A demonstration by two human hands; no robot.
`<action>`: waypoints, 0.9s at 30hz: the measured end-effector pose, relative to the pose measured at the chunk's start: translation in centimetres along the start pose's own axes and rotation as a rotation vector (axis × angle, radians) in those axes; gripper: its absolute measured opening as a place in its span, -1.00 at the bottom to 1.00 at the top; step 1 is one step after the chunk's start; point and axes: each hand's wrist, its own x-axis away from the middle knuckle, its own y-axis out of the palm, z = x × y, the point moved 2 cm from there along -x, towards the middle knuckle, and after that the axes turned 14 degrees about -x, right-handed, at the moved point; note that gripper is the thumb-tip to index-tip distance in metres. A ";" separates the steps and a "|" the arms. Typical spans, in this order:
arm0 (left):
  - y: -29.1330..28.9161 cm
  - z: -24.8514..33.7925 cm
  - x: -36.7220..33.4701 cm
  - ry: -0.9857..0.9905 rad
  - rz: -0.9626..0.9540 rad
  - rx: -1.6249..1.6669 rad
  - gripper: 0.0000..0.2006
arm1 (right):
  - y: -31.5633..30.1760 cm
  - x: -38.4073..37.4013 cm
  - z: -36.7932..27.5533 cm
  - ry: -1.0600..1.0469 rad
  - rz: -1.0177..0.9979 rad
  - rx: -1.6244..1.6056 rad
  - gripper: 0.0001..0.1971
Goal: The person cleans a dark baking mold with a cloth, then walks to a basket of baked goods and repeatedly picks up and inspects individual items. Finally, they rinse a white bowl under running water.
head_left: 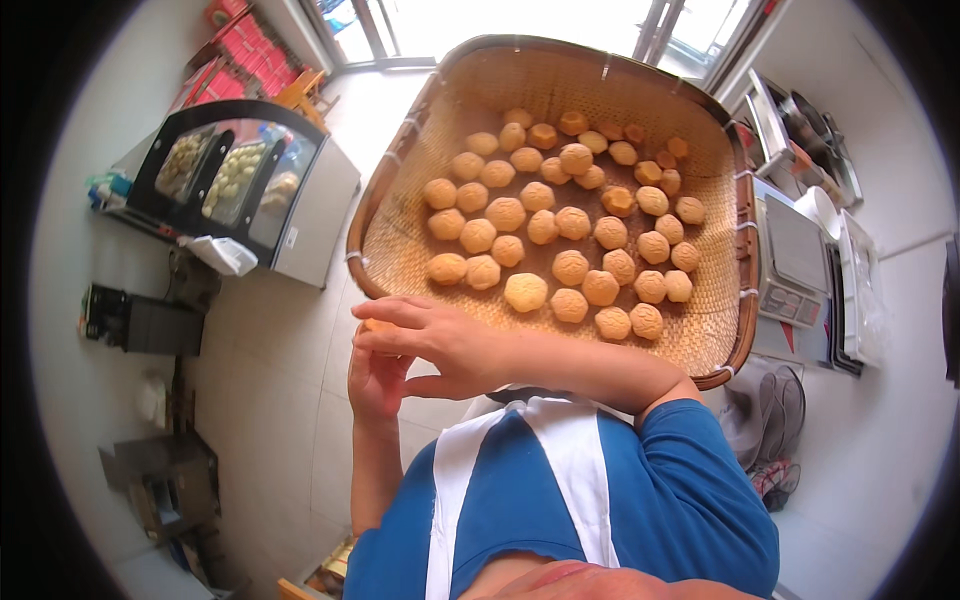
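Observation:
Golden-brown round pastries (pixel 541 226) with cracked tops lie spread over a large woven bamboo basket (pixel 400 240). At the basket's near left corner my hands meet around one small piece of pastry (pixel 374 326), mostly covered by fingers. My left hand (pixel 375 378) is closed around it from below and the left. Reaching across from the right, my right hand (pixel 450 345) lays its fingers on the same pastry, its thumb held lower and apart. The right forearm passes along the near rim, close to the front row of pastries.
A glass-fronted display case (pixel 235 180) with round goods inside stands at the left. To the right are a weighing scale (pixel 793 265), a white tray (pixel 862 290) and metal pans (pixel 805 120). Dark boxes (pixel 165 490) line the left wall. Shoes (pixel 775 480) rest on the floor at the right.

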 end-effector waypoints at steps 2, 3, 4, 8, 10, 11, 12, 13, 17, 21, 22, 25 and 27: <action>0.9 -0.6 -1.5 -0.068 -0.026 -0.137 -0.47 | -1.1 1.5 0.9 0.096 0.051 0.282 -0.52; 1.8 -0.8 -2.1 -0.072 -0.086 -0.180 -0.44 | -1.8 2.4 1.6 0.092 0.091 0.291 -0.53; 2.8 -1.3 -2.4 -0.074 -0.141 -0.216 -0.41 | -2.6 3.5 2.4 0.090 0.121 0.298 -0.55; 4.6 -3.1 -4.1 -0.161 -0.186 -0.450 -0.28 | -8.9 8.9 3.5 0.356 0.458 0.077 -0.65; 4.8 -3.9 -5.2 -0.083 -0.047 -0.752 -0.31 | -13.5 13.7 5.7 0.644 0.623 -0.069 -0.62; 4.1 -4.1 -5.8 0.012 -0.012 -0.984 -0.34 | -15.9 15.9 6.6 0.757 0.722 -0.182 -0.60; 2.9 -4.2 -6.5 0.110 0.026 -1.214 -0.37 | -18.5 17.8 6.8 0.902 0.822 -0.242 -0.62; 2.3 -4.5 -7.3 0.214 0.059 -1.442 -0.40 | -21.0 21.0 8.3 0.909 0.957 -0.268 -0.64; 1.3 -5.6 -9.1 0.158 0.229 -1.601 -0.51 | -29.9 27.1 14.2 0.855 1.213 0.038 -0.64; 2.5 -5.9 -10.0 0.031 0.264 -1.790 -0.63 | -36.0 27.3 20.8 0.795 1.260 0.297 -0.65; 2.6 -6.1 -10.2 0.031 0.265 -1.805 -0.64 | -37.1 27.1 22.5 0.720 1.296 0.264 -0.61; 2.6 -6.0 -10.0 0.010 0.281 -1.854 -0.68 | -38.3 26.5 25.4 0.997 1.075 0.685 -0.58; 2.9 -5.8 -9.8 -0.012 0.304 -1.862 -0.67 | -37.9 26.0 26.3 1.169 0.900 0.723 -0.60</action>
